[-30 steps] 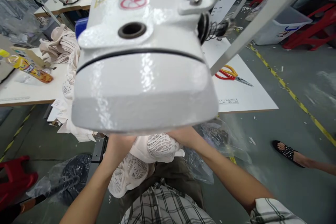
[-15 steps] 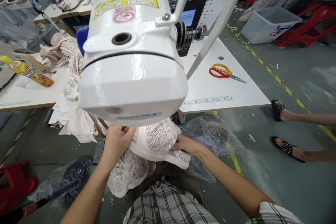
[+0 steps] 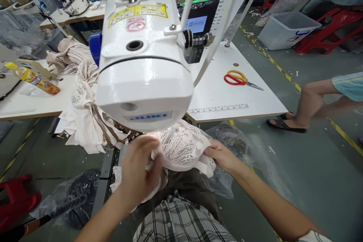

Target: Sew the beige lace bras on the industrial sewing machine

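The lace garment [image 3: 184, 145] lies above the lap, just below the near end of the sewing machine [image 3: 144, 90]. It is probably light, soft and pliable, with openwork that could snag; grip it by the firmer-looking lower band or the end strip. The right hand [image 3: 222, 155] pinches its right end between thumb and fingers. The left hand [image 3: 143, 166], blurred, curls at its left edge; whether it grips cannot be told. The machine head limits lifting. The tabletop [image 3: 204, 94] edge borders the far right; more room appears toward the near right.
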`<state>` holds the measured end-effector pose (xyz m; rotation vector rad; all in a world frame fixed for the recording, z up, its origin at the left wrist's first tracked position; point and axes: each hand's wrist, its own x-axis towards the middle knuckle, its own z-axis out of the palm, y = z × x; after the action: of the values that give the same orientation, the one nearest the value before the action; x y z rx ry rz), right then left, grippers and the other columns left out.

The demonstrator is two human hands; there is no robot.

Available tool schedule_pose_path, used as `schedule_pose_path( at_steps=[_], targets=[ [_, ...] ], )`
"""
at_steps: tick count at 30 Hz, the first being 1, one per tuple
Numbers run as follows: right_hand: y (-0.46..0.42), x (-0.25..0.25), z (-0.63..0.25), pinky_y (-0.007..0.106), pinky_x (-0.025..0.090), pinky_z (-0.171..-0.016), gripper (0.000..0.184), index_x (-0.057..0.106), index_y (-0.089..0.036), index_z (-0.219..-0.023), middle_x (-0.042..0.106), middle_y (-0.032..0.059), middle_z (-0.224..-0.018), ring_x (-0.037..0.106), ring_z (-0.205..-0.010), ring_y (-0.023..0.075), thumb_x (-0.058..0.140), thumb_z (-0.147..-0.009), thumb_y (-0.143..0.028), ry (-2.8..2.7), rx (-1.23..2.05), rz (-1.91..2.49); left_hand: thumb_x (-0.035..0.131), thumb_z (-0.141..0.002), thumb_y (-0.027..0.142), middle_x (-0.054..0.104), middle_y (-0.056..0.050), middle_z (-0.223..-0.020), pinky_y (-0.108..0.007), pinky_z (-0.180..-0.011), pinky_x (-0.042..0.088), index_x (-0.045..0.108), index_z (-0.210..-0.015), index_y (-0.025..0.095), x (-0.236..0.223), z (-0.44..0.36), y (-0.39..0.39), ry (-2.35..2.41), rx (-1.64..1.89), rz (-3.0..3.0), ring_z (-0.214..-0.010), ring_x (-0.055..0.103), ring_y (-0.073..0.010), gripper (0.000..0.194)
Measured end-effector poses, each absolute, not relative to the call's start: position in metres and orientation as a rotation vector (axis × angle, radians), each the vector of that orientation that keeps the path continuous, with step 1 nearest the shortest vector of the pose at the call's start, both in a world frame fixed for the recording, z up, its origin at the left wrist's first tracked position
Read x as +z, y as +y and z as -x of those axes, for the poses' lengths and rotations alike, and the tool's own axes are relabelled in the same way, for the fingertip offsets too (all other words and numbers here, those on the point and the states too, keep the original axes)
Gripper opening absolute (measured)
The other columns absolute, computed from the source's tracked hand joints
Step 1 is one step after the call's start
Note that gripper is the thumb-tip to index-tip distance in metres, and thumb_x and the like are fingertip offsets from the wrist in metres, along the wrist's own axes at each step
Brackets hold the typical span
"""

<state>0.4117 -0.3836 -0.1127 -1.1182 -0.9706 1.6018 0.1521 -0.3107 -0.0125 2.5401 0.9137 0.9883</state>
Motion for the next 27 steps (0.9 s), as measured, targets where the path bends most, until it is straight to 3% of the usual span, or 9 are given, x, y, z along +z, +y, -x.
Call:
schedule_pose_path(
  at_steps=[3, 5, 8, 10, 12, 16, 20, 24, 27],
  targets=[
    [-0.385, -0.067, -0.406, 0.03, 0.049, -0.068, 0.038, 0.071, -0.019, -0.07, 0.07, 0.0039, -0.072, 0.063, -0.069, 0.0192, 0.062, -0.087, -0.051, -1.482, 1.531, 1.032, 0.062, -0.087, 0.027, 0.063, -0.015, -0.125, -0.044, -0.111, 0.039, 0.047, -0.13, 0.018, 0.001, -0.174, -0.335, 0.351, 0.891, -2.7, -0.127, 0.053, -0.0264, 0.047],
    [-0.386, -0.036, -0.397, 0.03, 0.048, -0.075, 0.036, 0.07, -0.019, -0.072, 0.07, 0.0039, -0.075, 0.064, -0.077, 0.0191, 0.055, -0.094, -0.043, -1.786, 1.518, 0.935, 0.063, -0.086, 0.043, 0.068, -0.014, -0.116, -0.048, -0.112, 0.037, 0.055, -0.122, 0.017, 0.005, -0.183, -0.34, 0.27, 0.626, -2.746, -0.117, 0.059, -0.0283, 0.045],
    [-0.383, -0.009, -0.388, 0.034, 0.045, -0.093, 0.037, 0.065, -0.02, -0.073, 0.063, 0.0004, -0.069, 0.059, -0.074, 0.0161, 0.047, -0.1, -0.038, -1.994, 1.432, 0.991, 0.057, -0.089, 0.053, 0.063, -0.003, -0.068, -0.036, -0.08, 0.049, 0.058, -0.075, 0.018, 0.002, -0.179, -0.329, 0.508, 0.278, -2.606, -0.067, 0.06, -0.0178, 0.037],
    [-0.376, -0.007, -0.387, 0.04, 0.035, -0.108, 0.038, 0.061, -0.021, -0.072, 0.057, -0.0028, -0.065, 0.054, -0.066, 0.0135, 0.044, -0.102, -0.036, -2.018, 1.294, 1.132, 0.053, -0.092, 0.047, 0.047, 0.001, -0.053, -0.027, -0.057, 0.039, 0.042, -0.056, 0.019, -0.003, -0.168, -0.315, 0.681, 0.232, -2.482, -0.051, 0.044, -0.0116, 0.047],
    [-0.363, -0.012, -0.389, 0.045, 0.027, -0.114, 0.036, 0.059, -0.021, -0.072, 0.056, -0.0036, -0.066, 0.053, -0.064, 0.0126, 0.043, -0.102, -0.036, -2.014, 1.16, 1.224, 0.053, -0.092, 0.044, 0.042, 0.002, -0.052, -0.024, -0.05, 0.028, 0.037, -0.055, 0.018, -0.006, -0.158, -0.3, 0.872, 0.253, -2.34, -0.05, 0.039, -0.0099, 0.048],
    [-0.33, -0.027, -0.389, 0.036, 0.043, -0.091, 0.034, 0.062, -0.02, -0.071, 0.062, -0.0002, -0.068, 0.055, -0.067, 0.0152, 0.049, -0.098, -0.037, -1.961, 1.028, 1.325, 0.057, -0.088, 0.051, 0.034, 0.005, -0.049, -0.024, -0.046, 0.017, 0.038, -0.055, 0.019, -0.009, -0.15, -0.277, 1.239, 0.247, -2.033, -0.046, 0.03, -0.0079, 0.05],
    [-0.306, -0.033, -0.387, 0.028, 0.04, -0.062, 0.031, 0.066, -0.019, -0.07, 0.066, 0.0017, -0.07, 0.059, -0.067, 0.0167, 0.061, -0.091, -0.042, -1.839, 1.094, 1.437, 0.06, -0.082, 0.046, 0.017, 0.005, -0.044, -0.026, -0.045, 0.013, 0.028, -0.046, 0.021, -0.014, -0.153, -0.263, 1.435, 0.344, -1.91, -0.044, 0.02, -0.0079, 0.055],
    [-0.294, -0.035, -0.389, 0.028, 0.038, -0.056, 0.033, 0.065, -0.02, -0.069, 0.064, 0.0011, -0.066, 0.058, -0.064, 0.0174, 0.065, -0.085, -0.048, -1.781, 1.139, 1.424, 0.06, -0.081, 0.045, 0.049, -0.001, -0.053, -0.024, -0.052, 0.036, 0.06, -0.066, 0.022, -0.014, -0.153, -0.252, 1.347, 0.477, -1.932, -0.06, 0.051, -0.0171, 0.027],
    [-0.288, -0.037, -0.39, 0.028, 0.036, -0.055, 0.035, 0.063, -0.021, -0.067, 0.06, 0.0, -0.064, 0.055, -0.061, 0.016, 0.063, -0.087, -0.049, -1.779, 1.156, 1.426, 0.06, -0.082, 0.049, 0.063, -0.006, -0.067, -0.028, -0.064, 0.048, 0.066, -0.085, 0.022, -0.014, -0.154, -0.244, 1.312, 0.554, -1.965, -0.081, 0.063, -0.0252, 0.028]
  ],
)
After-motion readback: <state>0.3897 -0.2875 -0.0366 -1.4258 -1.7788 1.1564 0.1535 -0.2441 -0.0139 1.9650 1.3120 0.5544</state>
